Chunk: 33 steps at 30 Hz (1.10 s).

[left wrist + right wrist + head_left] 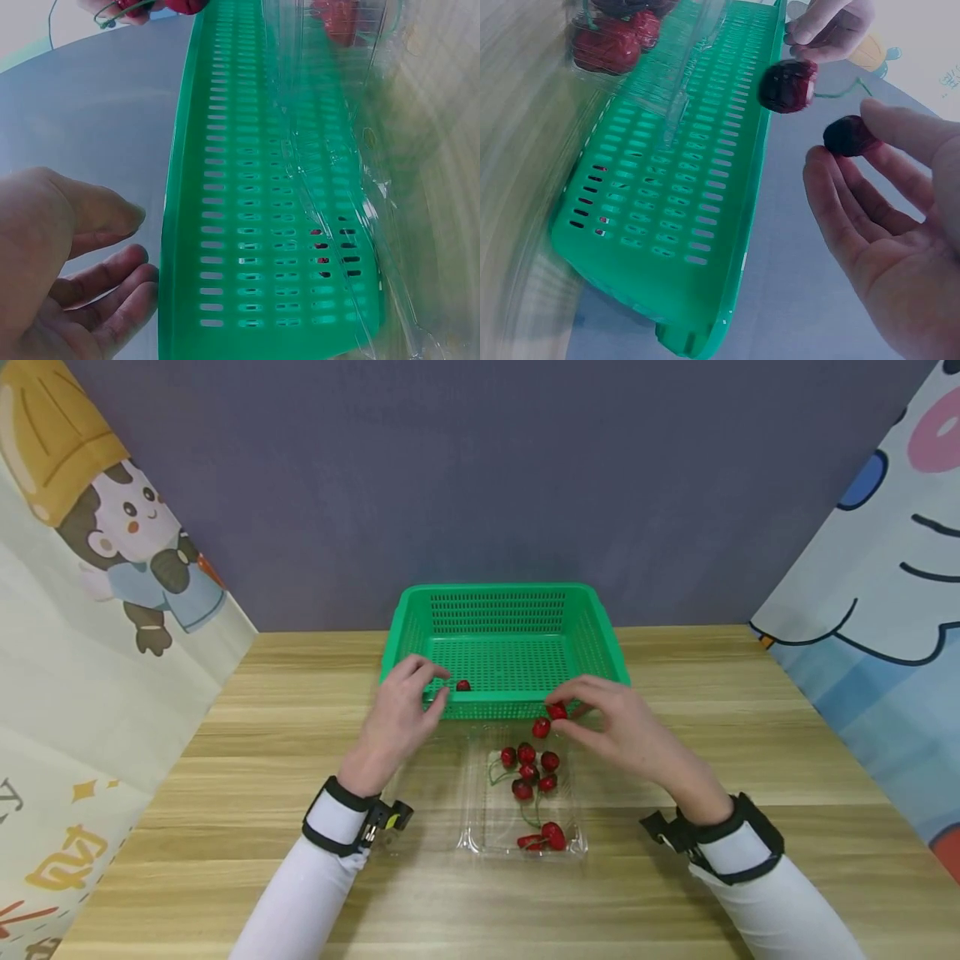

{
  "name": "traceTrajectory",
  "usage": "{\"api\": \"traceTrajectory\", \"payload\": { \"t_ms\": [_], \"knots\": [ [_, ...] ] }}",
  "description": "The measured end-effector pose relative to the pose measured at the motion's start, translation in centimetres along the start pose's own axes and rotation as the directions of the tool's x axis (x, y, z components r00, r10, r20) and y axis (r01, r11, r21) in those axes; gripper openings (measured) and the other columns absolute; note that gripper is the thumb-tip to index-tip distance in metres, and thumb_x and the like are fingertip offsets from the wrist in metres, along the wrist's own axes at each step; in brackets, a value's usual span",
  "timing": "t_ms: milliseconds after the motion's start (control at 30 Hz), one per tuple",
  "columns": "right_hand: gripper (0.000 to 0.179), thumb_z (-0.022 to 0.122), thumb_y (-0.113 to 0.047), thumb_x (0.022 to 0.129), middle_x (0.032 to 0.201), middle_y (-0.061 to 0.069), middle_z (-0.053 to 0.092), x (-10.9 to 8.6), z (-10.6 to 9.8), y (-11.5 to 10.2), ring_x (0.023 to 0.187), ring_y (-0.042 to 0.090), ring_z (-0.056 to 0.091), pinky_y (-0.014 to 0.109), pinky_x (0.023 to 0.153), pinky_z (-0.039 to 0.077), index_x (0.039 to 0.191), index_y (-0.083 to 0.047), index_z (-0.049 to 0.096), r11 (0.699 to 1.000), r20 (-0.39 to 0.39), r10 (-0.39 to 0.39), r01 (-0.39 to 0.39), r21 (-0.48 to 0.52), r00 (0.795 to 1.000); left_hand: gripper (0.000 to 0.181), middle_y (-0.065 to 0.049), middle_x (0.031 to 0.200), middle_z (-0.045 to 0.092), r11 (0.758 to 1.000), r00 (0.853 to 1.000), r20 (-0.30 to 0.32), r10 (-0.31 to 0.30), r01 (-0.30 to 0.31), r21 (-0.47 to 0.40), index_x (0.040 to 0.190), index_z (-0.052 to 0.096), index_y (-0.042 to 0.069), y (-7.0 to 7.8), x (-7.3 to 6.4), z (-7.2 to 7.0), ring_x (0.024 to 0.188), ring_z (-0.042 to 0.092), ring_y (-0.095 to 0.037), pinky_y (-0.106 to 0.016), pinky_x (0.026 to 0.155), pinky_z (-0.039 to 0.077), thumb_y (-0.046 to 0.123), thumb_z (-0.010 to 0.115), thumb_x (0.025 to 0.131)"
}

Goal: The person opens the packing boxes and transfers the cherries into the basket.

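In my right hand (626, 722) I pinch a cherry (557, 711) by the green basket's (498, 697) near edge, toward its right corner; my left hand (396, 714), fingers parted, is at the near left corner.

Screened tabletop booth — cartoon-print sheets (60, 660) flanking wood-grain table (285, 735), plain backdrop (487, 485).

Can see the left hand (34, 255) near a holey green basket (262, 225), a clear plastic box (330, 127) partly in front, red cherries (185, 5) up top.
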State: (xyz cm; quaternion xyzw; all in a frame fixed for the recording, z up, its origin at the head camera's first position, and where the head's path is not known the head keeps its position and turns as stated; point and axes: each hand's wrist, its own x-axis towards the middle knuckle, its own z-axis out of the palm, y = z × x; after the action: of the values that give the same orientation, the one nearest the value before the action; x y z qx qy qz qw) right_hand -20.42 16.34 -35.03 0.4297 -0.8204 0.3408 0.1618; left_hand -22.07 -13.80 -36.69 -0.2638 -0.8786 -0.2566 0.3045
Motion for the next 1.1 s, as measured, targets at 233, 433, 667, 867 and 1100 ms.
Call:
{"api": "traceTrajectory", "payload": {
  "t_ms": [233,433,667,867,1100],
  "knots": [
    [0.033,0.079,0.004,0.079,0.106,0.002,0.065,0.1,0.1,0.4,0.088,0.018,0.066,0.028,0.072,0.054,0.108,-0.003,0.067,0.999,-0.075,0.039,-0.038,0.013,0.996,0.011,-0.005,0.095,0.060,0.999,0.999,0.021,0.028,-0.028,-0.026,0.095,0.069,0.003,0.5,0.0,0.0,0.090,0.060,-0.022,-0.027,0.076,0.047,-0.001,0.072,0.085],
    [0.032,0.079,0.003,0.080,0.106,0.002,0.065,0.2,0.1,0.8,0.082,0.017,0.067,0.028,0.071,0.054,0.109,-0.004,0.068,0.996,-0.159,0.092,-0.094,-0.006,0.983,0.009,-0.002,0.094,0.060,0.994,0.990,0.106,0.092,-0.084,-0.072,0.094,0.068,0.004,1.3,0.1,0.2,0.087,0.060,-0.018,-0.022,0.076,0.046,0.002,0.073,0.086],
    [0.029,0.079,0.003,0.080,0.102,0.002,0.065,0.3,0.2,1.5,0.088,0.016,0.064,0.030,0.072,0.054,0.107,-0.001,0.069,0.991,-0.251,0.132,-0.132,0.017,0.959,0.007,0.000,0.091,0.058,0.977,0.951,0.230,0.205,-0.186,-0.103,0.092,0.067,0.006,2.6,0.1,0.3,0.085,0.059,-0.016,-0.020,0.075,0.045,0.007,0.072,0.088],
    [0.030,0.079,0.002,0.081,0.103,0.003,0.066,0.3,0.2,2.0,0.091,0.019,0.064,0.029,0.073,0.053,0.109,0.001,0.068,0.986,-0.321,0.160,-0.168,0.004,0.934,0.008,-0.001,0.092,0.058,0.968,0.896,0.369,0.248,-0.218,-0.122,0.093,0.068,0.009,3.6,0.0,0.2,0.085,0.059,-0.016,-0.021,0.075,0.045,0.012,0.074,0.088],
    [0.029,0.078,-0.003,0.083,0.104,0.005,0.066,0.3,0.0,2.6,0.090,0.023,0.067,0.030,0.075,0.053,0.110,0.000,0.069,0.968,-0.376,0.227,-0.250,-0.013,0.898,0.012,0.000,0.100,0.058,0.964,0.813,0.519,0.264,-0.213,-0.156,0.100,0.070,0.008,4.8,-0.1,0.4,0.094,0.059,-0.015,-0.021,0.082,0.045,0.013,0.073,0.090]
  ]
}}
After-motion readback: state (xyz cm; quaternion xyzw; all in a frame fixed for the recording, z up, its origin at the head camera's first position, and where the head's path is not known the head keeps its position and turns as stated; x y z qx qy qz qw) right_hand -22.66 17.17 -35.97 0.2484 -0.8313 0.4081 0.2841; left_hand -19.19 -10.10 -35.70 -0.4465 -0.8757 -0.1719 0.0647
